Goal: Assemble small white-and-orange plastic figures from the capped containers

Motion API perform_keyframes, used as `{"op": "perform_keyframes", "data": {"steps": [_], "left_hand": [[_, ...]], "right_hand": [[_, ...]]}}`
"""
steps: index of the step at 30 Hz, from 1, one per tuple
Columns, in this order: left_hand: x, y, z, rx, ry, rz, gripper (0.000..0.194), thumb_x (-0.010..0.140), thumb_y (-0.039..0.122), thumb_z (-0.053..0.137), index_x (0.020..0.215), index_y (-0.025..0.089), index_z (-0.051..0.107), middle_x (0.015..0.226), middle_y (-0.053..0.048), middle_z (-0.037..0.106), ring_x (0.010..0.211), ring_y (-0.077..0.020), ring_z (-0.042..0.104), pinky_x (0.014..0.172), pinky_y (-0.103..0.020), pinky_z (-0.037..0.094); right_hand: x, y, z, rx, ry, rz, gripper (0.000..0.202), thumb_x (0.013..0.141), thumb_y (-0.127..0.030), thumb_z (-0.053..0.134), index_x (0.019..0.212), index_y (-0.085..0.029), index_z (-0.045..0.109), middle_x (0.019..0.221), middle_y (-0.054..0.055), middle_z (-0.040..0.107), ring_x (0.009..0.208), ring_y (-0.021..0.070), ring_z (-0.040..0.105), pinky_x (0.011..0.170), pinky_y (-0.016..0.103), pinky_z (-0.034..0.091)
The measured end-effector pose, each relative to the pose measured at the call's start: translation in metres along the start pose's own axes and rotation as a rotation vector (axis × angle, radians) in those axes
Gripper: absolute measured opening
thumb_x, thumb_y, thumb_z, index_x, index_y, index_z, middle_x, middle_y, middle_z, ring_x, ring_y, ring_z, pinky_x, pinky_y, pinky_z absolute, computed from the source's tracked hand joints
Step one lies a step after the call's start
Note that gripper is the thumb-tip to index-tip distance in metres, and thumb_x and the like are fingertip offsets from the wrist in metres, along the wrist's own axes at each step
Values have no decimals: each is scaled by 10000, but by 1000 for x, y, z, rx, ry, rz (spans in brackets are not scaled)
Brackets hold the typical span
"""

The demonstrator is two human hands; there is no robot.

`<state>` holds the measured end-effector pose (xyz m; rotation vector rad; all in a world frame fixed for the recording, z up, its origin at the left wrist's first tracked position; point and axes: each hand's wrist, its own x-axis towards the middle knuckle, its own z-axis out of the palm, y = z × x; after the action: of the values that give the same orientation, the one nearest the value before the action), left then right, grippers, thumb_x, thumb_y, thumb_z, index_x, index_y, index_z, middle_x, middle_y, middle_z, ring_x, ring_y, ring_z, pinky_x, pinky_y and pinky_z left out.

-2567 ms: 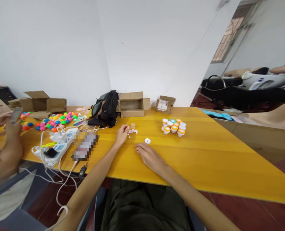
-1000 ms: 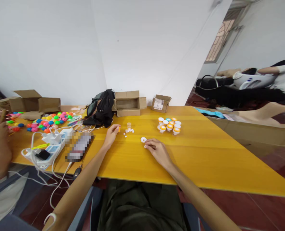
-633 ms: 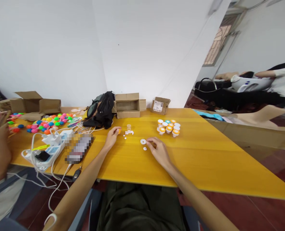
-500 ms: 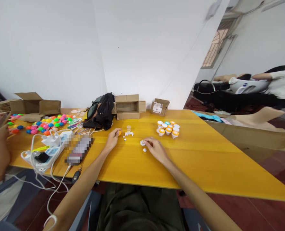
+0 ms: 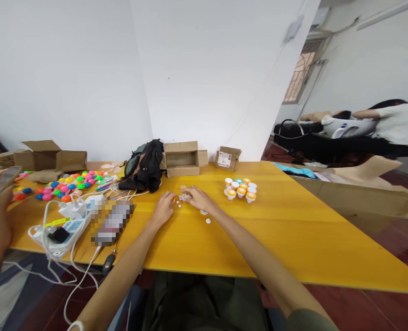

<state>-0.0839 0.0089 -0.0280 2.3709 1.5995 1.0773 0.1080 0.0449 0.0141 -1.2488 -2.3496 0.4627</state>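
White walls point(image 5: 207, 69) rise behind a glossy yellow-brown desk point(image 5: 293, 239). Both forearms stretch forward over its near edge and converge: the left hand point(image 5: 163, 209) lies low with its back up and fingers curled, and the right hand point(image 5: 196, 197) slants across towards it, fingers arched downward. The left grip is nearly closed, thumb and fingertips pinched about a small orange piece point(image 5: 174, 199), mostly hidden. The right grip sits at the patterned pieces point(image 5: 185, 197); whether it has hold of one, I cannot tell. These lie in a short row between the hands, white with dark markings too small to make out. Just behind them is a clear cup point(image 5: 183, 187), partly covered by the right hand. A white disc point(image 5: 204, 212) peeks out beside the right forearm, with a smaller white piece point(image 5: 208, 221) near it. Well to the right stand clustered containers point(image 5: 241, 189) with orange, white and teal tops.
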Motion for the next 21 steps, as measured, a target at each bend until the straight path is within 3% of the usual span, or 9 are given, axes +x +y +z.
{"op": "perform_keyframes", "data": {"steps": [3,7,17,21], "left_hand": [[-3,2,1,77,-30,49,407,811,-22,458,1028,240,681,1026,-59,655,1019,-224,619,959,-373,500],[-4,9,1,95,-45,63,357,822,-2,474,996,232,680,1021,-59,646,1006,-223,611,963,-369,498],[-6,35,-3,-40,-143,120,233,832,79,509,868,230,682,1001,-47,659,1002,-211,631,957,-353,512],[-7,35,-1,-29,-123,77,219,827,133,560,967,239,691,1037,-46,647,1031,-221,623,987,-362,506]], "right_hand": [[4,-7,1,-62,-36,-6,283,870,-166,654,1126,-257,733,1163,77,707,1107,233,659,908,293,488],[7,-6,2,-78,-50,-20,233,875,-159,639,1050,-263,753,1115,63,716,1060,221,664,857,272,481],[9,8,7,-35,-13,-13,195,849,-133,646,967,-236,762,1000,57,712,948,199,672,820,255,475],[11,12,10,24,7,-13,202,837,-126,659,977,-228,763,984,52,718,919,188,676,828,256,483]]}}
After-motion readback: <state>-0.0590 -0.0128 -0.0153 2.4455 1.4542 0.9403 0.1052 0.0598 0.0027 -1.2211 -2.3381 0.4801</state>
